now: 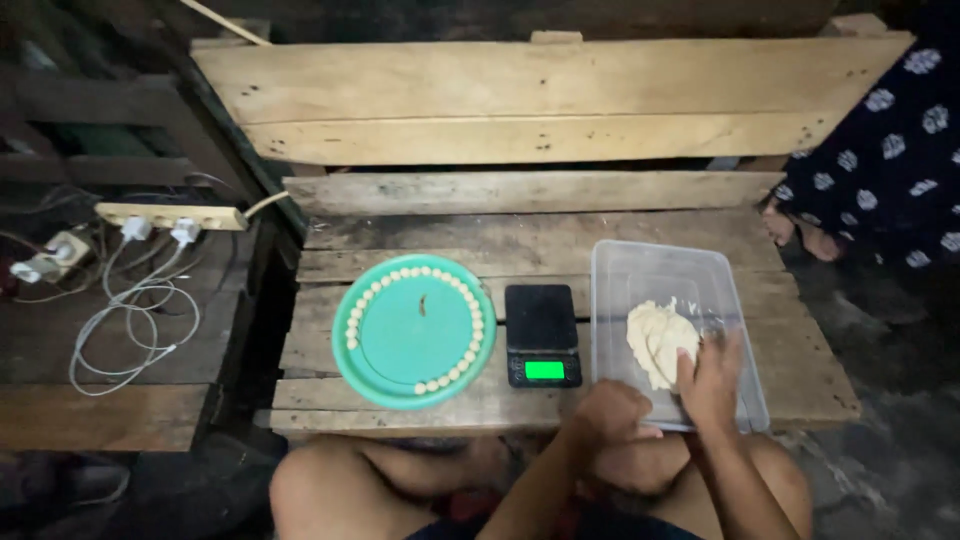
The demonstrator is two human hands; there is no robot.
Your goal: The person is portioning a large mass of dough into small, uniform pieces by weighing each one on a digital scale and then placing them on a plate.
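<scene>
A clear plastic container [640,275] sits at the right of a low wooden bench and holds a pale lump of dough [655,335]. My right hand [712,380] reaches into the container, fingers pressed on the lump's near edge. At the bench's front edge, just left of the container, my left hand [610,412] is curled into a fist; whether it holds anything is hidden. A small black digital scale [541,335] with a lit green display stands left of the container. Further left lies a round green tray [410,335] with several small dough balls ringing its rim.
A wooden plank backrest [540,100] rises behind the bench. At the left, a darker table carries a power strip [170,216], plugs and coiled white cables [130,320]. Another person's foot and dark patterned cloth [880,150] show at the upper right. My bare knees are below.
</scene>
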